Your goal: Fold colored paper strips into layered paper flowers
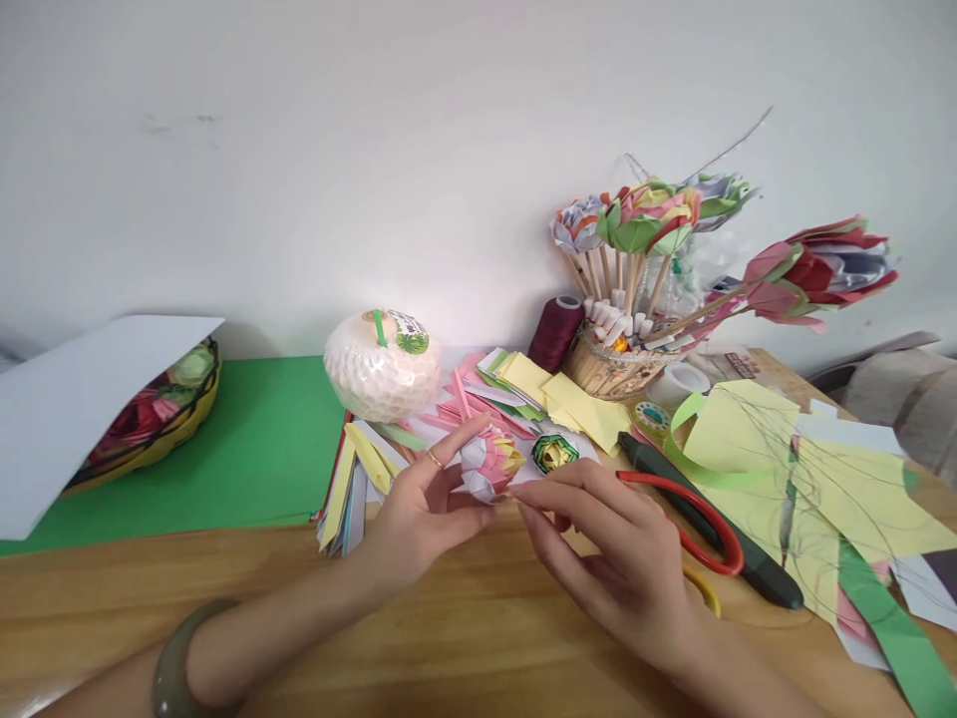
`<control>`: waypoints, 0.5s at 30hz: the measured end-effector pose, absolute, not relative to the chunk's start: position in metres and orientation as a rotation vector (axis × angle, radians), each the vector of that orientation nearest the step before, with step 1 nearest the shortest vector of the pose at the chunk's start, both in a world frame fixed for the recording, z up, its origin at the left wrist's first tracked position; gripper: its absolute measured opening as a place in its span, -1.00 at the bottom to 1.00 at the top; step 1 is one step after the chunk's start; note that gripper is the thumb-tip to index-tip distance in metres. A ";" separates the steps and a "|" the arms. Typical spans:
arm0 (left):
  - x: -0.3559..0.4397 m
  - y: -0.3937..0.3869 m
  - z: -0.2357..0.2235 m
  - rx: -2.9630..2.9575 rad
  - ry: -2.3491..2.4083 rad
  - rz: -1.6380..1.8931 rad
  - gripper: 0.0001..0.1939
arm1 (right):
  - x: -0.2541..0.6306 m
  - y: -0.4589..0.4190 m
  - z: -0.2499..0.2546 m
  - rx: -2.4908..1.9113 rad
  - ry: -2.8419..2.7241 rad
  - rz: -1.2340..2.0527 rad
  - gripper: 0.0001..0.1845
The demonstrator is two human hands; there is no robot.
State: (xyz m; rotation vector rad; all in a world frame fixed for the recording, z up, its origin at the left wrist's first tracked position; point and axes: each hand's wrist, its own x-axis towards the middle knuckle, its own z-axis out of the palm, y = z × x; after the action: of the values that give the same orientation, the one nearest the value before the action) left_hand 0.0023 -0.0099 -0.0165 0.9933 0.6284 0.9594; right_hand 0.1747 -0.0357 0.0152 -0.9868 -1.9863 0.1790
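I see the wooden desk (464, 638) strewn with a green sheet (261, 449) and yellow paper scraps (755, 439). My left hand (423, 519) cups a pink folded paper flower (489, 464) above the desk's middle; my right hand (620, 558) pinches its edge with closed fingertips.

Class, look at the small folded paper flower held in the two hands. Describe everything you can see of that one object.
The folded paper flower is small and looks made of layered paper: pink petals, some white, yellow tips on its right side. It is held just above the wooden table, in front of a pile of coloured paper strips. The left hand cups it from the left and below, index finger arched over its top; the right hand touches its lower right edge with its fingertips. Its underside is hidden.
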 end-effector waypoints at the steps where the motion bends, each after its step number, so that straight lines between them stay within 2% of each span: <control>1: 0.002 -0.011 -0.016 1.000 0.599 0.946 -0.31 | 0.174 -0.036 0.015 -1.001 -1.976 0.215 -0.83; 6: -0.001 -0.013 -0.013 1.121 0.583 0.946 -0.48 | 0.174 -0.034 0.014 -1.107 -1.890 0.306 -0.88; 12: -0.001 -0.012 -0.016 1.199 0.712 1.038 -0.47 | 0.172 -0.033 0.011 -1.106 -1.891 0.301 -0.86; 15: 0.001 -0.012 -0.017 1.145 0.673 1.063 -0.40 | 0.172 -0.033 0.009 -1.129 -1.882 0.250 -0.89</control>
State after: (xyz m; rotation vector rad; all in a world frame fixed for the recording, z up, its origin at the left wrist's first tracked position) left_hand 0.0011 -0.0121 -0.0165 1.1449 0.6735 1.0631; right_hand 0.1720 -0.0328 0.0092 -1.1288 -1.8821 0.2505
